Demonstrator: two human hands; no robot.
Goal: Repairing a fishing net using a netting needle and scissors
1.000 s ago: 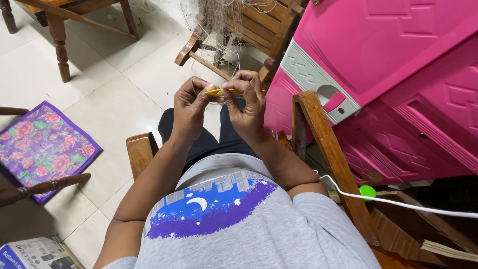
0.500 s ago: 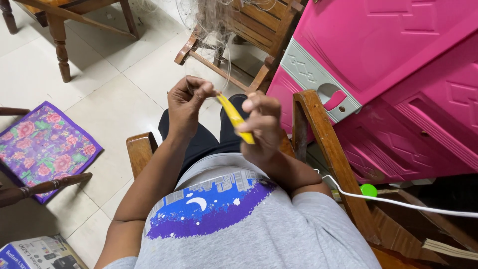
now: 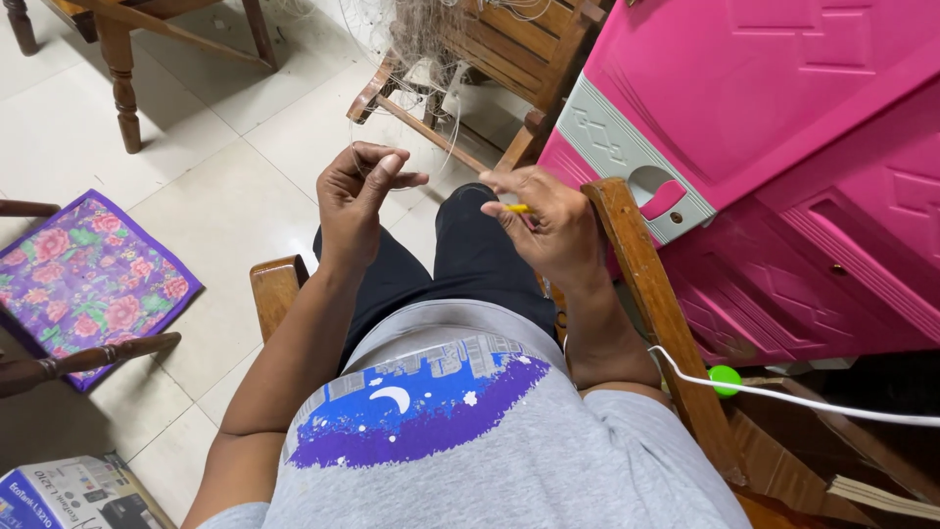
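I sit in a wooden armchair [image 3: 641, 294] and look down at my lap. My left hand [image 3: 360, 191] is raised over my knees, its fingers pinching thin pale threads of a fishing net [image 3: 423, 37]. The net hangs in a bunch from the wooden chair [image 3: 499, 59] in front of me. My right hand [image 3: 548, 227] is closed around a yellow netting needle [image 3: 516, 208], of which only a short tip shows between the fingers. The two hands are a little apart, with fine line running between them.
A pink plastic cabinet [image 3: 783, 147] stands close on the right. A floral cushion [image 3: 83, 279] lies on the tiled floor at left, by a wooden table leg [image 3: 122, 83]. A white cable [image 3: 803, 397] with a green bead crosses lower right. A printed box [image 3: 69, 490] sits bottom left.
My hands were together at the net, then parted. My right hand drew the yellow needle down and to the right; now it sits mostly hidden in that hand.
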